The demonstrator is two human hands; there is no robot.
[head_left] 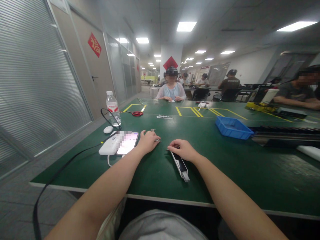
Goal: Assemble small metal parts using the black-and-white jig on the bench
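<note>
My left hand (pixel 148 143) rests low over the green table, its fingertips closed at a small shiny metal piece (pixel 158 141). Just beyond it lies another small metal piece (pixel 153 129). To the right, my right hand (pixel 184 150) is curled over the far end of a slim white-and-black device (pixel 179 165), which lies slanted on the table. A greyish end piece sticks out of the device's near end. A thin tip shows by my right fingertips; what it belongs to is hard to make out. The two hands are apart.
Left of my left arm are a phone (pixel 128 142), a white power bank (pixel 107 146) with cables and a water bottle (pixel 113 110). Red-handled scissors (pixel 137 113) and white strips (pixel 164 117) lie farther off. A blue tray (pixel 232 128) stands right. A person (pixel 171 90) sits opposite.
</note>
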